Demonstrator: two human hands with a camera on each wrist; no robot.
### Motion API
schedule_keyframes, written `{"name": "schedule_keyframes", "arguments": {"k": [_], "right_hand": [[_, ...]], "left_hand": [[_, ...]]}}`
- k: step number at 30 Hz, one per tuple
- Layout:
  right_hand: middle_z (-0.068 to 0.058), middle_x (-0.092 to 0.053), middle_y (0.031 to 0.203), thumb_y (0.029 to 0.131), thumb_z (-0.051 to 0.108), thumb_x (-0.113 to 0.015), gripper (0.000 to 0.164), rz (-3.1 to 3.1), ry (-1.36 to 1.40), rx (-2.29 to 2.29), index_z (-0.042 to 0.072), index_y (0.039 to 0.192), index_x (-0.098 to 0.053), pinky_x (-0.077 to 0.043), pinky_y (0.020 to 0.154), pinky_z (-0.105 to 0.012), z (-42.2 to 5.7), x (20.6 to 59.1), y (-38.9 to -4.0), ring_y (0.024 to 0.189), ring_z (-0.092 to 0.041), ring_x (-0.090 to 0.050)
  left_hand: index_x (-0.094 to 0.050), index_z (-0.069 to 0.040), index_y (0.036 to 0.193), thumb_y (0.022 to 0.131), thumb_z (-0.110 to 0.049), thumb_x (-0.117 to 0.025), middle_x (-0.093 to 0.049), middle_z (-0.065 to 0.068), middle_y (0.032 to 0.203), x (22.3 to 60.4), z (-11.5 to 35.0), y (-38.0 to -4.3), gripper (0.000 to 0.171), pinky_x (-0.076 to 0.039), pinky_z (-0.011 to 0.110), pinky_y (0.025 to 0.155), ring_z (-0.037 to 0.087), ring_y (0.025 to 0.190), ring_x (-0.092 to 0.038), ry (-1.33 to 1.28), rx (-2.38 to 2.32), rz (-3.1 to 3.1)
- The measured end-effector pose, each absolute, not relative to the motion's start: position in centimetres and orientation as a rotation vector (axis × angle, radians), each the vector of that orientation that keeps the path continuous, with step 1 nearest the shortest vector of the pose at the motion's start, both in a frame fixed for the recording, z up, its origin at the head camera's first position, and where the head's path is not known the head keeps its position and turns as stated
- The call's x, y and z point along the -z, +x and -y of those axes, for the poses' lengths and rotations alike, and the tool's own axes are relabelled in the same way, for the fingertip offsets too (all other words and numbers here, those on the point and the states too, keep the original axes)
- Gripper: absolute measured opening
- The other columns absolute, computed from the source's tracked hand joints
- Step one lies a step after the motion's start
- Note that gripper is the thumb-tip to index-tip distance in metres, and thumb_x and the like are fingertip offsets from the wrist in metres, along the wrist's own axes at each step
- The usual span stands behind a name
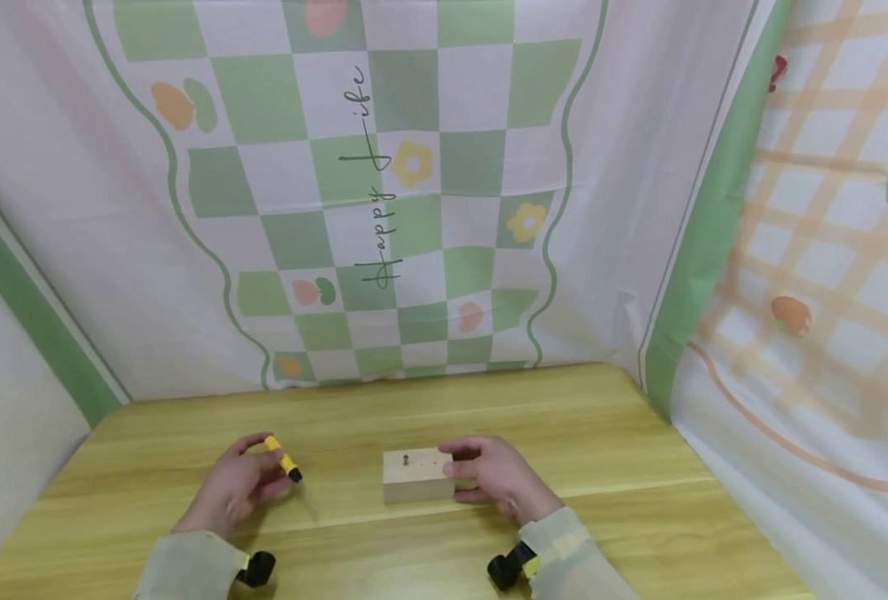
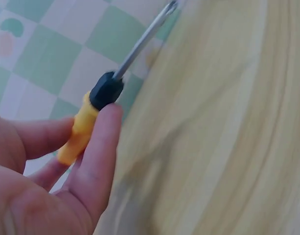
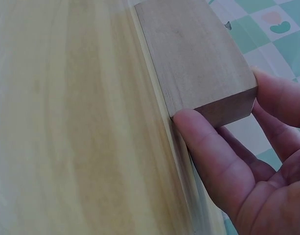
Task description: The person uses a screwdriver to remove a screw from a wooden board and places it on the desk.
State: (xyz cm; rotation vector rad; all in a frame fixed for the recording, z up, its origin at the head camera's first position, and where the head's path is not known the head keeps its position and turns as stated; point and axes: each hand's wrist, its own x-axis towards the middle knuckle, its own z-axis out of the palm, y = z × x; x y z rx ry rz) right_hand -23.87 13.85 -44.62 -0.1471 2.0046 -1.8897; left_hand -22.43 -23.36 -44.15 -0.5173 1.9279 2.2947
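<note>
A screwdriver with a yellow and black handle [image 1: 282, 458] is pinched between the thumb and fingers of my left hand [image 1: 237, 483]. Its metal shaft [image 2: 145, 41] points away from the hand, with the tip over the table. To the right, a pale wooden block [image 1: 417, 490] lies on the table. A small dark screw [image 1: 406, 459] stands up from the block's top face, and small dark marks show beside it. My right hand [image 1: 496, 475] grips the block's right end, its thumb and fingers at the edges. The screwdriver and block are apart.
The wood-grained table [image 1: 361, 550] runs back to a hanging cloth [image 1: 406, 92] with green checks. Another patterned cloth [image 1: 826, 250] hangs along the right side. Black devices [image 1: 259, 569] are strapped at both wrists.
</note>
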Motion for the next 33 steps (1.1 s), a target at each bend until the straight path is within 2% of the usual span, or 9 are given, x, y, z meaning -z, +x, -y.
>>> {"name": "schedule_keyframes", "arguments": {"k": [6, 13, 15, 18, 23, 27, 33], "right_hand": [[-0.015, -0.057, 0.129, 0.090, 0.007, -0.074, 0.042, -1.980, -0.134, 1.900, 0.000, 0.130, -0.063, -0.057, 0.080, -0.048, -13.8, 44.6, -23.7, 0.110, -0.031, -0.060], [-0.014, -0.058, 0.129, 0.090, 0.007, -0.074, 0.041, -1.974, -0.124, 1.900, 0.002, 0.129, -0.064, -0.057, 0.081, -0.048, -14.0, 44.6, -23.8, 0.111, -0.031, -0.060], [-0.014, -0.058, 0.129, 0.090, 0.007, -0.075, 0.041, -1.977, -0.123, 1.900, 0.002, 0.129, -0.064, -0.057, 0.080, -0.047, -14.0, 44.6, -23.8, 0.110, -0.031, -0.060], [-0.015, -0.058, 0.129, 0.090, 0.007, -0.075, 0.041, -1.983, -0.125, 1.902, 0.001, 0.129, -0.064, -0.057, 0.080, -0.047, -13.9, 44.7, -23.8, 0.110, -0.031, -0.061], [-0.015, -0.057, 0.129, 0.089, 0.007, -0.075, 0.041, -1.980, -0.127, 1.908, 0.001, 0.129, -0.064, -0.057, 0.080, -0.048, -13.9, 44.7, -23.8, 0.110, -0.031, -0.060], [-0.014, -0.058, 0.129, 0.090, 0.007, -0.075, 0.040, -1.983, -0.132, 1.905, 0.002, 0.128, -0.065, -0.057, 0.080, -0.047, -14.0, 44.8, -23.9, 0.110, -0.031, -0.060], [-0.015, -0.057, 0.129, 0.090, 0.007, -0.074, 0.040, -1.985, -0.139, 1.903, 0.001, 0.129, -0.064, -0.057, 0.081, -0.047, -14.0, 44.8, -24.0, 0.110, -0.031, -0.061]], "left_hand": [[-0.024, -0.008, 0.155, 0.100, 0.000, -0.055, -0.047, 0.019, 0.117, 43.4, 23.0, -22.5, 0.063, -0.057, 0.034, 0.084, 0.023, 0.090, -0.061, -0.608, -2.469, -1.769], [-0.016, -0.028, 0.160, 0.104, -0.005, -0.051, -0.037, 0.014, 0.135, 41.7, 22.0, -22.2, 0.069, -0.048, 0.032, 0.098, 0.021, 0.111, -0.056, -0.594, -2.758, -1.355], [-0.021, -0.032, 0.158, 0.104, -0.005, -0.050, -0.038, 0.011, 0.134, 40.8, 21.3, -22.2, 0.067, -0.048, 0.033, 0.099, 0.022, 0.115, -0.054, -0.587, -2.829, -1.241], [-0.033, -0.029, 0.149, 0.103, -0.002, -0.052, -0.044, 0.008, 0.130, 39.7, 19.9, -22.2, 0.057, -0.050, 0.036, 0.097, 0.022, 0.115, -0.054, -0.535, -2.903, -1.212], [-0.048, -0.022, 0.127, 0.099, 0.003, -0.056, -0.056, 0.004, 0.116, 38.5, 17.0, -22.8, 0.038, -0.056, 0.040, 0.085, 0.020, 0.098, -0.064, -0.347, -2.953, -1.459], [-0.051, -0.017, 0.126, 0.097, 0.007, -0.058, -0.053, 0.007, 0.117, 38.2, 15.0, -23.2, 0.039, -0.058, 0.041, 0.080, 0.021, 0.095, -0.065, -0.186, -2.912, -1.727], [-0.056, -0.008, 0.128, 0.091, 0.013, -0.063, -0.053, 0.016, 0.116, 38.5, 12.5, -23.5, 0.042, -0.057, 0.045, 0.081, 0.026, 0.097, -0.065, 0.042, -2.784, -1.966]]}}
